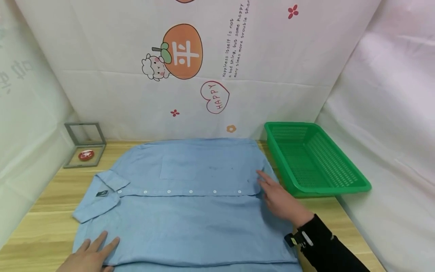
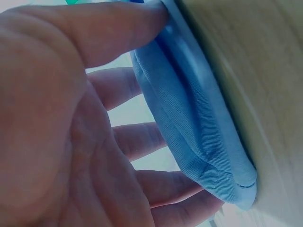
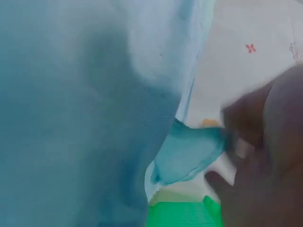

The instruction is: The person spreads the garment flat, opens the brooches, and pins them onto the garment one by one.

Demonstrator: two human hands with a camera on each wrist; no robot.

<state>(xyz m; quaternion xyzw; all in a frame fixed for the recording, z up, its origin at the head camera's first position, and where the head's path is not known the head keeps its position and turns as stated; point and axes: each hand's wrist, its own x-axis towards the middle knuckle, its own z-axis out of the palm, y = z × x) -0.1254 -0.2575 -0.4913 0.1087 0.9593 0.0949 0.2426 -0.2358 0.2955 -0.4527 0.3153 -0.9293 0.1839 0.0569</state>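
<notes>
A light blue button-up shirt (image 1: 190, 223) lies on its side across the wooden table, its collar at the left and a row of white buttons along the middle. My left hand (image 1: 89, 257) rests on the shirt's near left part with fingers spread. In the left wrist view, the thumb (image 2: 137, 26) touches the folded fabric edge (image 2: 180, 109) while the other fingers reach over it. At the hem on the right, my right hand (image 1: 280, 198) pinches the fabric. The right wrist view shows a raised flap (image 3: 191, 151) reaching to blurred fingertips.
A green plastic basket (image 1: 329, 189) stands at the right, beside the hem. Toward the back left, an opened grey frame-like box (image 1: 69, 160) holds a red round item (image 1: 86, 155). White printed cloth (image 1: 272, 56) hangs behind and at both sides.
</notes>
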